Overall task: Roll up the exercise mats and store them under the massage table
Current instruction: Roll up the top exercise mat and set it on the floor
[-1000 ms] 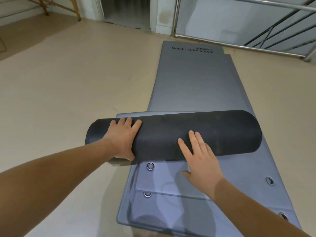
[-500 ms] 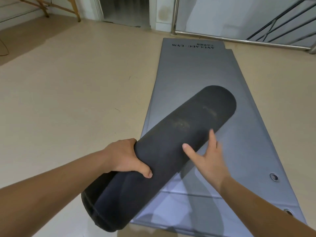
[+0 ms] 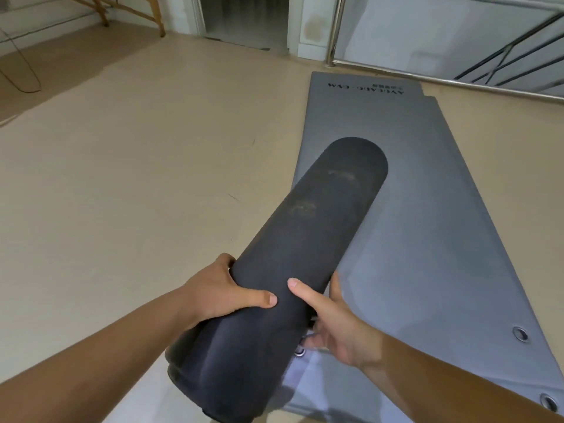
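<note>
The rolled black mat [image 3: 305,254] slants over the flat grey mat [image 3: 427,239] on the floor. Both hands clasp its near end: the left hand [image 3: 219,291] wraps the side, and the right hand [image 3: 338,325] has its thumb on top and fingers beneath. Rolling looks done and carrying is in hand. The next move calls for turning toward the massage table, perhaps the wooden legs [image 3: 131,13] far left, while keeping the roll tight.

Rolled mat [image 3: 305,239] angled toward 1 o'clock over flat mats [image 3: 427,209] on the floor [image 3: 152,178], left grip [image 3: 219,291] at its 9 o'clock side, right grip [image 3: 338,325] at 3 o'clock, railing [image 3: 334,29] behind, doorway [image 3: 244,19] at 12 o'clock.
</note>
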`<state>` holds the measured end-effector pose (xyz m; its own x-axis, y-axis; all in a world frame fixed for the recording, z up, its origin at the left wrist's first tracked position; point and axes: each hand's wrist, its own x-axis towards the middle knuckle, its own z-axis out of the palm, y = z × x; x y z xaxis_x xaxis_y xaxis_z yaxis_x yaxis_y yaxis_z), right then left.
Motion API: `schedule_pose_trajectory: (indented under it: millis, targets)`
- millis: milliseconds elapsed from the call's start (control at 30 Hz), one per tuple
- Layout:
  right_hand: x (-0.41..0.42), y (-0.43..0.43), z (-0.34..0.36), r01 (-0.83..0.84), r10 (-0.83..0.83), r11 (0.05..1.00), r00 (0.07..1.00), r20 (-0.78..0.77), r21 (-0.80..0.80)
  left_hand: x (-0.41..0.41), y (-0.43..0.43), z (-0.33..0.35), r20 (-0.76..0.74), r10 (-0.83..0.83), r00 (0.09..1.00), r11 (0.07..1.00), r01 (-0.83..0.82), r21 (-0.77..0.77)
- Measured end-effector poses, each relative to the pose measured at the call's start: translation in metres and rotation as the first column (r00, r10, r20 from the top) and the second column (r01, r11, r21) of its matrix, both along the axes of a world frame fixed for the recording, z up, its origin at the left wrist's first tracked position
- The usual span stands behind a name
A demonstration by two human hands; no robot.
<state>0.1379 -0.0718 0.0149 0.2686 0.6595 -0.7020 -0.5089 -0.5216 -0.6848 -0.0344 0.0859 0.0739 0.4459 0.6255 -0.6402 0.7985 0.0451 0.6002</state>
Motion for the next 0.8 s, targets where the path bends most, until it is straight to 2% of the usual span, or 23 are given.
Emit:
schedule_pose_trajectory:
  millis: [133,267,400,467,533,633,733,800]
  targets:
    - [-0.040,0.053,-0.008,-0.116,0.116,0.993,0.993,-0.018,0.004,-0.062,0.005,-0.004,-0.083,0.153,0.985,0.978,-0.138,0.158]
    - [-0.095,0.127,-0.015,-0.233,0.231,0.972,0.972,0.042,0.031,-0.124,0.046,-0.008,-0.085,0.352,0.932,0.927,-0.335,0.171]
    - [-0.125,0.181,-0.012,-0.222,0.193,0.970,0.950,0.246,0.096,-0.142,0.084,-0.014,-0.001,0.484,0.875,0.865,-0.478,0.154]
    - [-0.129,0.193,-0.014,-0.224,0.159,0.968,0.899,0.408,0.117,-0.134,0.092,-0.018,0.015,0.507,0.862,0.851,-0.503,0.154]
    - [-0.125,0.192,-0.019,-0.253,0.163,0.961,0.842,0.513,0.110,-0.124,0.096,-0.019,0.017,0.491,0.871,0.858,-0.487,0.164]
    - [-0.117,0.183,-0.015,-0.275,0.216,0.958,0.886,0.410,0.088,-0.108,0.090,-0.019,-0.018,0.415,0.909,0.886,-0.400,0.233]
    - [-0.104,0.166,-0.016,-0.209,0.183,0.976,0.938,0.296,0.058,-0.087,0.074,-0.024,-0.144,0.289,0.946,0.895,-0.214,0.391]
    - [-0.097,0.158,-0.018,-0.207,0.184,0.978,0.931,0.314,0.039,-0.080,0.069,-0.025,-0.192,0.232,0.954,0.903,-0.138,0.408]
